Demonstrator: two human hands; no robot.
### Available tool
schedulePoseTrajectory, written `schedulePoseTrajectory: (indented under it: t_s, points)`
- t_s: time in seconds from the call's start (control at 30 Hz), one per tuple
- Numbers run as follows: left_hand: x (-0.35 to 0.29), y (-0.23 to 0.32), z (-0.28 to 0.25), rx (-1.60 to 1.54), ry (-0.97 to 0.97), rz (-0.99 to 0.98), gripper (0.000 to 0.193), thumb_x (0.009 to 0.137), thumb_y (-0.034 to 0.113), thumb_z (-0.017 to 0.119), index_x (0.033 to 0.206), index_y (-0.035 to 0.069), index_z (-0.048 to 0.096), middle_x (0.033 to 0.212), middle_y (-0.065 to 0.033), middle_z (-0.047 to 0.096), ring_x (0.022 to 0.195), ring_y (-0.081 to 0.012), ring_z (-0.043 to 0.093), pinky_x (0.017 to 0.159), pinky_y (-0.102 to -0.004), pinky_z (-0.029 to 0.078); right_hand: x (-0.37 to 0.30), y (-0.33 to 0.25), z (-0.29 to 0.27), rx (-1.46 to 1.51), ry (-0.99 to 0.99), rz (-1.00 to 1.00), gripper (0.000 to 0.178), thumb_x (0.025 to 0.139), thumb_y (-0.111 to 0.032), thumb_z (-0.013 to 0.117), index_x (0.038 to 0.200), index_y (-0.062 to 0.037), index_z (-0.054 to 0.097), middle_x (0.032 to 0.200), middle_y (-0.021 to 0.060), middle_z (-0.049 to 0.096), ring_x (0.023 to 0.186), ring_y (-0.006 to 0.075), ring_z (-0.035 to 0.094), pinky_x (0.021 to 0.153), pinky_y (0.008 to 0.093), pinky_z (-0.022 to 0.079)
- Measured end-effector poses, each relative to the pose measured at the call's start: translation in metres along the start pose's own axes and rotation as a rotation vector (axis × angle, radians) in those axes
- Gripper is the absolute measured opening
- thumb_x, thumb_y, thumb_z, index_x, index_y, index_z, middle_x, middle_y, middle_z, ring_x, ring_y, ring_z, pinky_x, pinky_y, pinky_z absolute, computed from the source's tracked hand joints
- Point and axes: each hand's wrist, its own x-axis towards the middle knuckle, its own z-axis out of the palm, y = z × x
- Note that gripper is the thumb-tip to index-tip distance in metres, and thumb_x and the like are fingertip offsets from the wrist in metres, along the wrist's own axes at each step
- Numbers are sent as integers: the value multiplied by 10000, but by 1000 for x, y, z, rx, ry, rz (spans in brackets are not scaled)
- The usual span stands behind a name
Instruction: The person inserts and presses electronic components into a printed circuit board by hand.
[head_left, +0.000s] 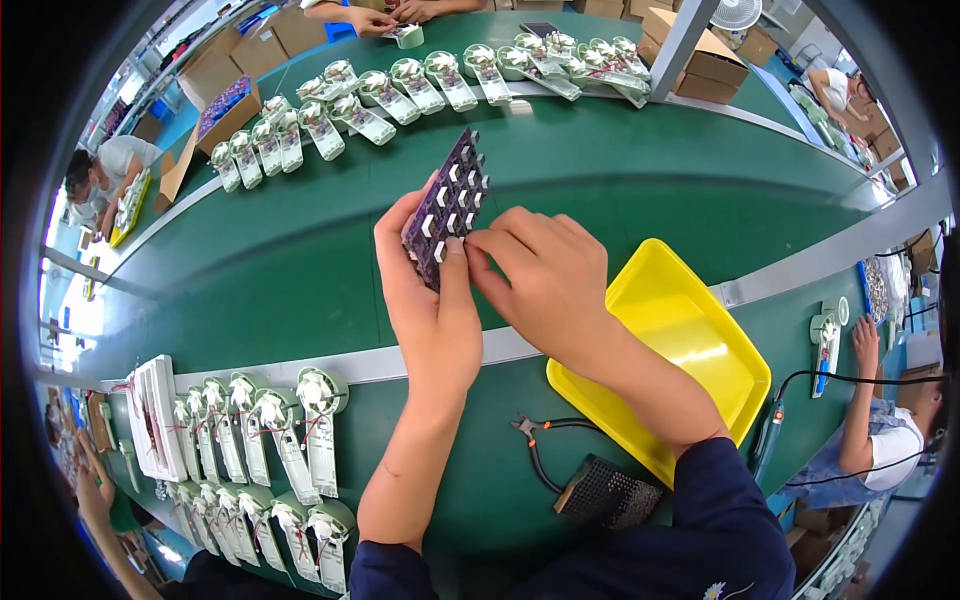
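Note:
My left hand (pixel 430 320) holds up a dark purple panel of small circuit boards (pixel 445 210), tilted, with rows of white connectors on its face. The left thumb presses on the lower part of that face, and the fingers lie behind it. My right hand (pixel 545 275) is closed in a pinch at the panel's lower right edge, its fingertips close beside the left thumb. What the right fingertips grip is partly hidden. Below the right forearm lies a yellow tray (pixel 690 340). Wire cutters (pixel 540 440) with black and orange handles rest near it on the green table.
Pale green fan housings with wires stand in rows at lower left (pixel 290 440) and along the far side (pixel 420 85). A white foam tray (pixel 155 420), a black perforated box (pixel 610 492) and a blue corded tool (pixel 768 440) lie nearby. A metal rail (pixel 810 255) crosses the table. Co-workers sit around.

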Motion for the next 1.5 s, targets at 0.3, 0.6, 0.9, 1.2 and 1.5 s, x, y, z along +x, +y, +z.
schedulePoseTrajectory:
  t_s: [0.3, 0.6, 0.9, 1.2, 1.5]
  points:
    - [28, -38, -13, -135, 63, -129, 383, 986, -63, 472, 1353, 43, 453, 1231, -108, 588, 1093, -166, 622, 903, -333, 584, -8, 13, 20, 150, -100, 15, 199, 745, -55, 748, 927, -113, 692, 884, 3, 645, 643, 208, 613, 618, 309, 477]
    - [38, -51, -29, -431, 34, -418, 397, 990, -54, 494, 1365, 75, 471, 1231, -101, 619, 1067, -229, 678, 860, -378, 641, -5, 26, 22, 150, -468, 544, 441, 930, -104, 647, 1360, -85, 548, 1200, 133, 647, 693, 160, 637, 650, 289, 507]
    - [32, -61, -20, -445, 29, -463, 386, 983, -50, 504, 1346, 83, 487, 1226, -119, 632, 1067, -244, 683, 879, -400, 640, -28, 27, 61, 543, -112, 340, 475, 861, 19, 668, 1318, -91, 596, 1179, 90, 683, 747, 169, 615, 686, 287, 509]
    - [32, -57, -21, -527, -51, -506, 469, 986, -36, 401, 1437, 84, 459, 1284, -124, 606, 1129, -237, 648, 900, -400, 613, -17, 18, 45, 475, -98, 336, 195, 898, -53, 686, 1088, -57, 732, 990, 63, 676, 691, 172, 612, 644, 286, 512]
    - [28, -42, -22, -499, -338, -461, 469, 1043, 28, 425, 1509, 75, 409, 1328, -99, 594, 1196, -207, 607, 1020, -400, 519, -2, 31, 26, 705, -238, 502, 92, 874, -70, 761, 950, -20, 753, 785, -26, 558, 589, 47, 426, 543, 229, 360]
